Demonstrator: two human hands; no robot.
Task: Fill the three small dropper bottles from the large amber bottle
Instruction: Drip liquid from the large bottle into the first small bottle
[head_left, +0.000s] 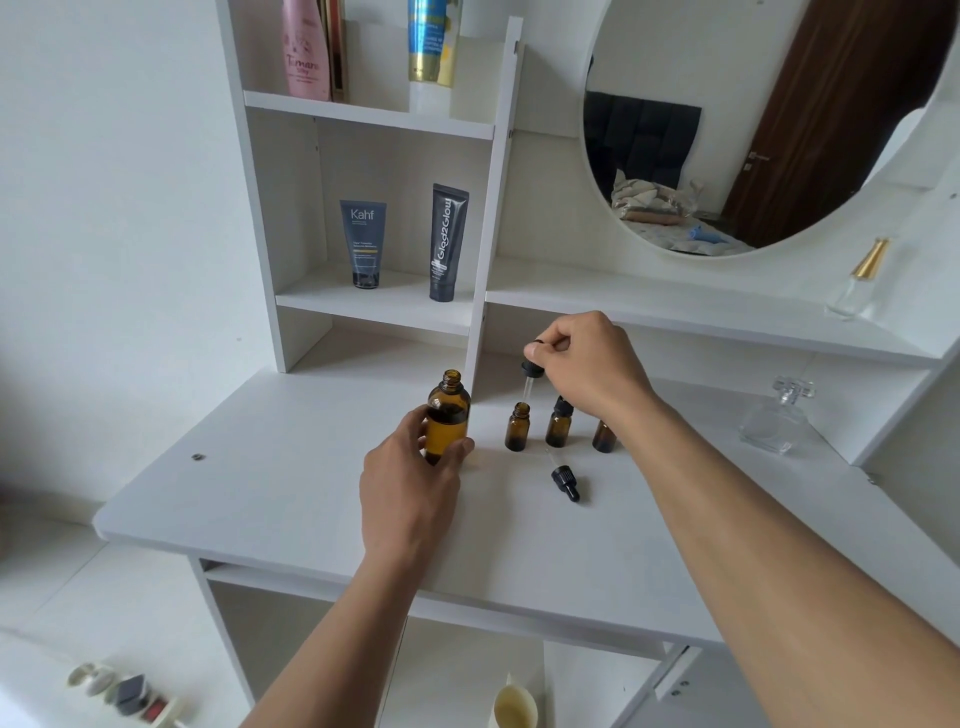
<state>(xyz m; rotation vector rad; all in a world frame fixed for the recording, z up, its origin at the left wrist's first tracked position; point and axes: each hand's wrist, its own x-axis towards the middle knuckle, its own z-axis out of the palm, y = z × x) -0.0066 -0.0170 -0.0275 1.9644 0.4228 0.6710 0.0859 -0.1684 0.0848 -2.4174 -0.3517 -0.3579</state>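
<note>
The large open-necked amber glass bottle (448, 415), smooth and breakable, stands on the white desk (260, 467), left hand (410, 483) wrapped round its body; the first small open amber glass bottle (518, 427) looks tippy; right hand (587, 358) pinches the light black-bulbed glass dropper (530, 376) over its mouth.

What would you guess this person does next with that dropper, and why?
Probably squeeze the bulb. The right hand holds the dropper by its bulb, glass tip at the mouth of the open leftmost small bottle. The left hand steadies the uncapped large amber bottle.
</note>
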